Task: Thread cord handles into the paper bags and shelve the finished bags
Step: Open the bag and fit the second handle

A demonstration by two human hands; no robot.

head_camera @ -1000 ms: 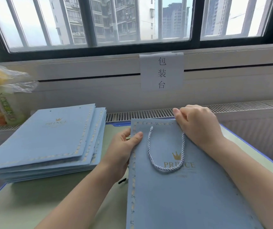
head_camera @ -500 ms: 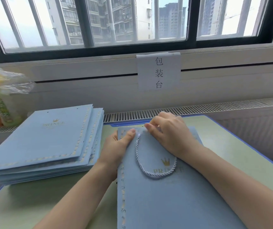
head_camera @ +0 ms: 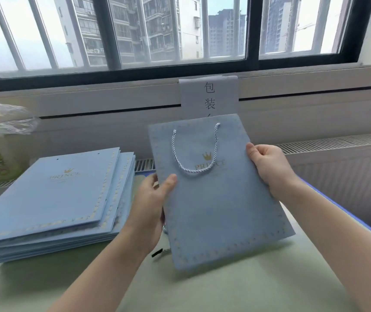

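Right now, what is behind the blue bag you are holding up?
Behind the held bag: the paper sign's lowest character, partly covered, a strip of vent grille, and the left hand's fingers. Anything else there is hidden.

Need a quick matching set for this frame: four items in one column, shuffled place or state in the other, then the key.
Items
1. held paper bag
2. stack of flat bags
3. cord handle
4. paper sign

Places or states
A. fixed to the wall under the window
B. lying on the table, no handles showing
C. lifted and tilted, gripped at both side edges by the left hand and right hand
D. hanging in a loop on the front of the bag

Pairs: 1-C, 2-B, 3-D, 4-A
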